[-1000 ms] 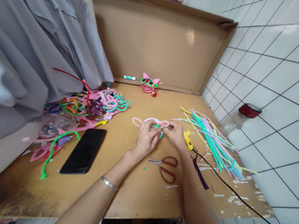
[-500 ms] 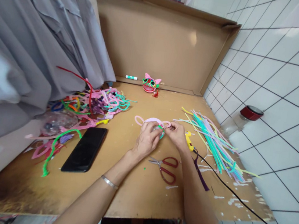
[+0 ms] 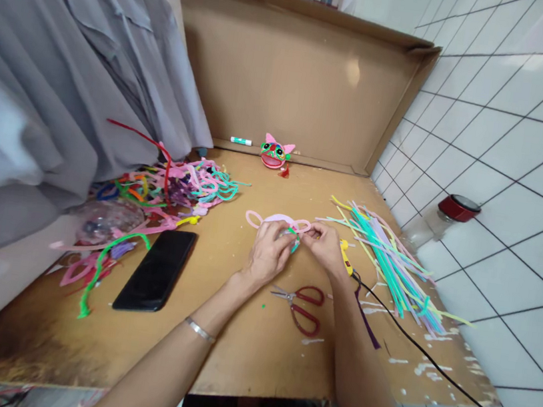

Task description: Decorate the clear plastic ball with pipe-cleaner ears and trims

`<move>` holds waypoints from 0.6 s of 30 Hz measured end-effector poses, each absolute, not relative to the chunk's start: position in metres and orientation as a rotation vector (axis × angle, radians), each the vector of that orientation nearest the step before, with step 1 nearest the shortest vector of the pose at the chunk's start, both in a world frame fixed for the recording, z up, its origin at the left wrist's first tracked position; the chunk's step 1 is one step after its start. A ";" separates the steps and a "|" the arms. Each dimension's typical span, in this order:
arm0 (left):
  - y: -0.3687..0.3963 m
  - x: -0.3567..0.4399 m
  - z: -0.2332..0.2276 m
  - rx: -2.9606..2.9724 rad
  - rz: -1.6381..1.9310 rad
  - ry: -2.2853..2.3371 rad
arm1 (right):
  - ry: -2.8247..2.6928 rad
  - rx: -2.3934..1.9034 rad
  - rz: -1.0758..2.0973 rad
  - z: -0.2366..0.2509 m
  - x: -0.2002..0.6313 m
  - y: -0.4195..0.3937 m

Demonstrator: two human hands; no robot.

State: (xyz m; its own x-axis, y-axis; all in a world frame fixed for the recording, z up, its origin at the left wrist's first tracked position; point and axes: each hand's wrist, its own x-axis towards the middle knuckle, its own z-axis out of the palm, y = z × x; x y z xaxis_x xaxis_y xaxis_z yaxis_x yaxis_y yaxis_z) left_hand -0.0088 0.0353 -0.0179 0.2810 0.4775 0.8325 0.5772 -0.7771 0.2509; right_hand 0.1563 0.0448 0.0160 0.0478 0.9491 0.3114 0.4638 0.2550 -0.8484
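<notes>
Cardboard table [image 3: 243, 334]; hands-hidden pipe-cleaner piece [image 3: 276, 220] (blurred)

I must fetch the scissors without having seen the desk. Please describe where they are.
Start at the brown work table. Near its front middle, just below the person's two hands, lie the scissors, between the black phone and the black cable. Only they have dark red loop handles and metal blades.

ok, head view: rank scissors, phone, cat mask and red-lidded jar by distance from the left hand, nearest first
From the left hand:
1. Scissors, just below and right of it, by the right forearm.
2. Phone, to its left on the board.
3. Cat mask, straight ahead against the cardboard back wall.
4. Red-lidded jar, far right by the tiled wall.
</notes>
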 end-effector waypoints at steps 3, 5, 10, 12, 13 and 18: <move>0.035 -0.009 -0.018 -2.431 -1.532 -0.999 | -1.560 -1.346 0.668 0.016 0.157 0.046; 0.035 -0.008 -0.018 -2.426 -1.540 -1.002 | -1.544 -1.334 0.703 0.015 0.157 0.046; 0.036 -0.009 -0.018 -2.402 -1.559 -0.961 | -1.503 -1.276 0.778 0.010 0.156 0.048; 0.036 -0.009 -0.017 -2.413 -1.555 -0.949 | -1.496 -1.250 0.798 0.007 0.156 0.048; 0.036 -0.009 -0.017 -2.423 -1.551 -0.951 | -1.494 -1.247 0.805 0.006 0.155 0.049; 0.034 -0.009 -0.017 -2.467 -1.527 -0.988 | -1.465 -1.258 0.806 0.005 0.154 0.050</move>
State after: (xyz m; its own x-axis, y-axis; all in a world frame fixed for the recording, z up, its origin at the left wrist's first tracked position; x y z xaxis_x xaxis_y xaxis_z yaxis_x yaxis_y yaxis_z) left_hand -0.0094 0.0343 -0.0168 0.2969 0.4801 0.8255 0.5559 -0.7897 0.2594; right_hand 0.1538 0.0501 0.0050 0.0436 0.9646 0.2600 0.2970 0.2360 -0.9253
